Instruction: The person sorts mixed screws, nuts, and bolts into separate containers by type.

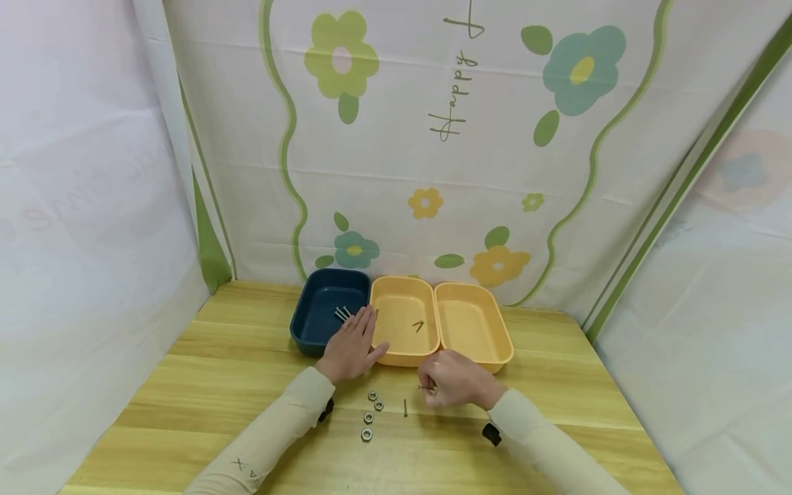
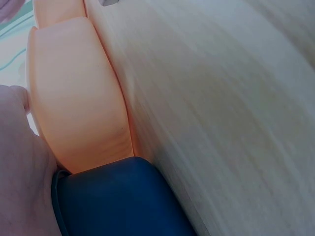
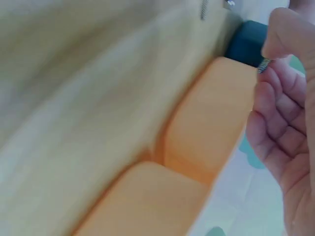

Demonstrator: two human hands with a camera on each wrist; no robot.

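My left hand (image 1: 351, 347), fingers straight, lies across the adjoining rims of the blue tray (image 1: 317, 309) and the middle yellow tray (image 1: 397, 302). In the left wrist view that hand is only partly visible, beside the trays' outer walls. With thumb and curled forefinger my right hand (image 1: 454, 379) pinches a small screw (image 3: 264, 65), just in front of the yellow trays; the fingers hide much of it. Another small screw (image 1: 405, 408) lies on the table to the left of this hand. Several hex nuts (image 1: 368, 417) sit in a loose column nearby.
Several longer silver screws (image 1: 342, 313) rest in the blue tray, partly behind the left fingers. Small screws (image 1: 419, 325) lie in the middle yellow tray. The right yellow tray (image 1: 470, 320) adjoins it. A printed cloth (image 1: 383, 158) hangs behind the wooden table (image 1: 185, 385).
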